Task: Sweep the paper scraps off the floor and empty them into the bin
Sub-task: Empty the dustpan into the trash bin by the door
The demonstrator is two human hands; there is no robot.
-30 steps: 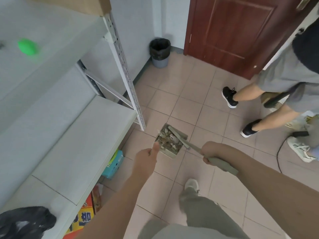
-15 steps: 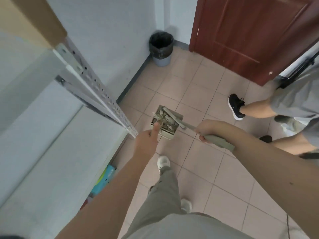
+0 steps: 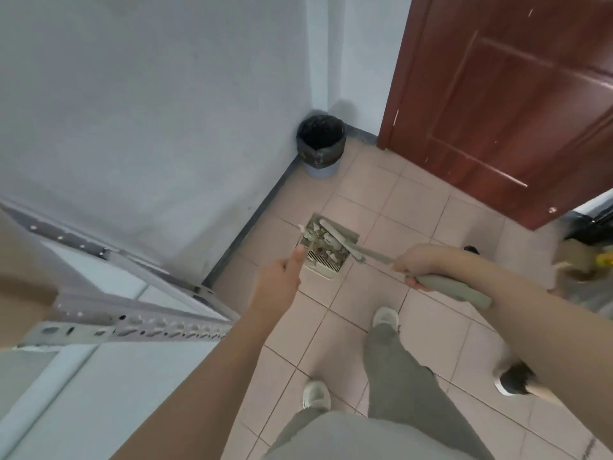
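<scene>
My left hand [image 3: 282,282] is shut on the dustpan's thin upright handle, thumb up. The pale dustpan [image 3: 326,267] hangs low over the tiled floor, loaded with white and grey paper scraps [image 3: 323,242]. My right hand [image 3: 416,265] grips the grey-green broom handle [image 3: 454,288], and the broom's head [image 3: 338,232] lies across the scraps in the pan. The bin [image 3: 321,146], grey with a black liner, stands open in the far corner between the white wall and the door, well beyond the dustpan.
A white metal shelf rack [image 3: 139,327] juts in at the left, close to my left arm. A dark red wooden door [image 3: 504,104] fills the upper right. Another person's shoe [image 3: 512,381] and some blurred clutter [image 3: 583,263] sit at the right. My own feet stand on the beige tiles [image 3: 424,200].
I have walked forward past the shelf rack toward the corner, so the bin looks larger and closer. Both hands keep their grips, and the other person has slipped out to the right edge.
</scene>
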